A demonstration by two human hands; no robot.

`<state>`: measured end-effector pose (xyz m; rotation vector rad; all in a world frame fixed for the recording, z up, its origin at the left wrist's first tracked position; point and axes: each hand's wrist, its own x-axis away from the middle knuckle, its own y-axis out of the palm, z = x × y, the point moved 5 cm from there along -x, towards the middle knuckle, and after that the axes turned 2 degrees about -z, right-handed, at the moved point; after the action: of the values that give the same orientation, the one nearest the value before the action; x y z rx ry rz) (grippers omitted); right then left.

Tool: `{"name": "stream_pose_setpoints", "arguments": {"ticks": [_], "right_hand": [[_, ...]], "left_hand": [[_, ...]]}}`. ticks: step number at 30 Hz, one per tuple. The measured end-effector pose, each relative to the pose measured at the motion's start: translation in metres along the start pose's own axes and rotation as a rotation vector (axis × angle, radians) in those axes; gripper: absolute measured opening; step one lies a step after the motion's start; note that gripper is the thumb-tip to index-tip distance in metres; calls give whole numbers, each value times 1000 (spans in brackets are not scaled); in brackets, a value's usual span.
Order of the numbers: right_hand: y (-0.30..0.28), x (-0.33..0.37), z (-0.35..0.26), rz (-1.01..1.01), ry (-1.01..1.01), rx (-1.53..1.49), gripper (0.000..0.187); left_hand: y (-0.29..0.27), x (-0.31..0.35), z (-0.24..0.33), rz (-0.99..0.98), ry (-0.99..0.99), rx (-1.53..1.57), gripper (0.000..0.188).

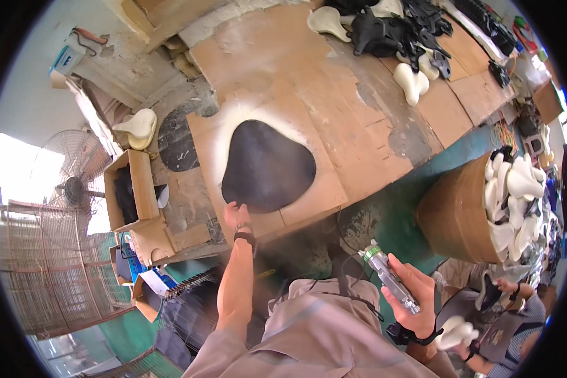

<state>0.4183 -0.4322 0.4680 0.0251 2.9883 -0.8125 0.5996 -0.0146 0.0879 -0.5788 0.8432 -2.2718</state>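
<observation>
A black saddle-shaped cover piece (pixel 268 167) lies flat on the cardboard-covered table, with a pale whitish haze on the cardboard around it. At its near left corner, my left hand (pixel 236 216) has its fingers closed on the edge. My right hand (pixel 414 293) is wrapped round a metal spray gun (pixel 392 277) with a green ring at its front end. The gun is held away from the table, over the gap to its right. How far the left fingertips reach under the cover is hard to make out.
A big cardboard drum (pixel 455 208) full of pale saddle pads stands right of the table. Black covers (pixel 378 34) and pale pads (pixel 411 84) pile up at the table's far right. Left are a small carton (pixel 110 198) and a fan (pixel 74 189). A co-worker (pixel 516 327) handles saddles at lower right.
</observation>
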Motion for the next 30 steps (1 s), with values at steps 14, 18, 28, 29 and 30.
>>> {"name": "stream_pose_setpoints", "arguments": {"ticks": [14,18,28,29,30], "right_hand": [[34,-30,-7,-133,-99,-8,44],[44,-31,-10,-184,-117,-17,43],[112,-47,-47,-497,-284,25,45],[120,-46,-52,-545,-322,17,45],[131,-45,-57,-607,-365,10,45]], "left_hand": [[-37,-48,222,-397,-314,1811,5],[-139,-30,284,-587,15,2067,24],[-364,85,128,37,374,2051,53],[-372,101,97,53,312,2152,52],[-384,121,72,132,399,2136,48]]}}
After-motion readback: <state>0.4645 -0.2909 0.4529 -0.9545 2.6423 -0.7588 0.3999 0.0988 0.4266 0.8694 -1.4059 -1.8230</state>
